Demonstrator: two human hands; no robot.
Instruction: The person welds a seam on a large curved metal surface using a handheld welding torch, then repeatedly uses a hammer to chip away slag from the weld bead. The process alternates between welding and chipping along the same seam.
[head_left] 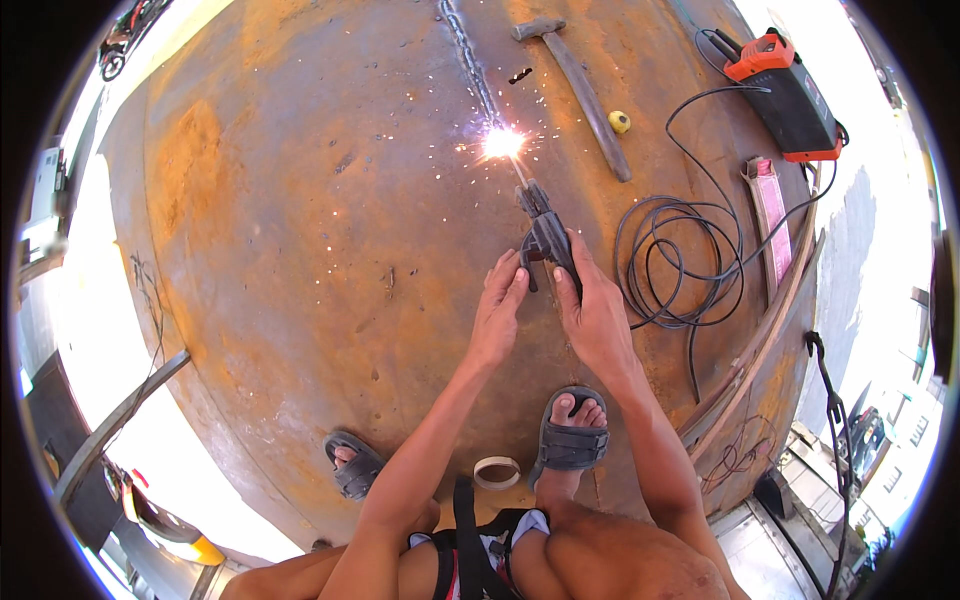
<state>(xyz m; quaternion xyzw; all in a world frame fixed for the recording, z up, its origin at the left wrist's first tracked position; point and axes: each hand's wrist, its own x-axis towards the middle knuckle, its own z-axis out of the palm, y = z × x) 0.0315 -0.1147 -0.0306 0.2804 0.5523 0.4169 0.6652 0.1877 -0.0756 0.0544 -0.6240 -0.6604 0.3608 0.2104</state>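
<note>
My right hand (pixel 597 305) is wrapped round the grip of a black electrode holder (pixel 545 225). The fingers of my left hand (pixel 498 305) close against the holder's lever on its left side. From the jaws a thin welding electrode (pixel 520 172) points away from me, its far end lost in the glare of a bright welding arc (pixel 502 143). Sparks scatter around the arc. A rough weld bead (pixel 462 50) runs from the arc toward the far edge of a rusty steel plate (pixel 290 200).
A hammer (pixel 580 90) lies right of the bead, near a small yellow round thing (pixel 619 122). Farther right are an orange-and-black welding machine (pixel 785 95), a pink box (pixel 768 225) and coiled black cable (pixel 660 255). A ring (pixel 497 473) lies between my sandalled feet.
</note>
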